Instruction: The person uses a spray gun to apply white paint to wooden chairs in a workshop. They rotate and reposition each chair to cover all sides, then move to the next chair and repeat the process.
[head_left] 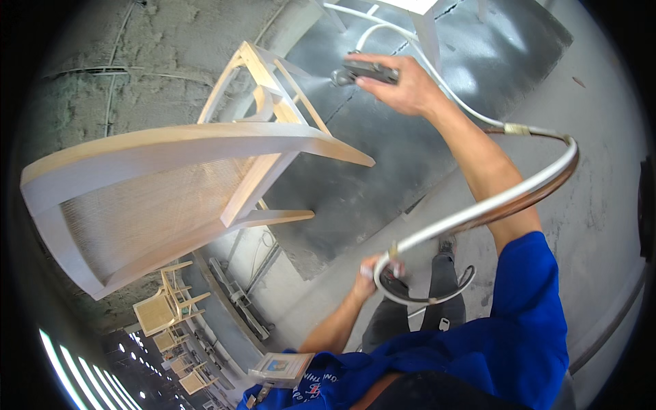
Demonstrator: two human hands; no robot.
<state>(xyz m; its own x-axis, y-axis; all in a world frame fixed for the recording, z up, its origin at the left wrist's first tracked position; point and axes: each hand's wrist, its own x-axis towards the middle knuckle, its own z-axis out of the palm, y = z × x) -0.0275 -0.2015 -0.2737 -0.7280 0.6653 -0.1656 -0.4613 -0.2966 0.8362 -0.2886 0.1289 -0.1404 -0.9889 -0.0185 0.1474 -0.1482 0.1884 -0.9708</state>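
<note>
The right hand [408,85], looking nearer, wraps its fingers around a grey metal spray gun [374,71], and the pale wooden chair with a woven panel [205,147] lies to their left, stretched left to right, but one cannot tell what the left hand [365,280] holds.

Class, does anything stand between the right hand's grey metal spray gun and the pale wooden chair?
Nothing solid shows between the gun and the chair, only faint whitish mist. The white flexible hose loops away to the right, outside that gap.
</note>
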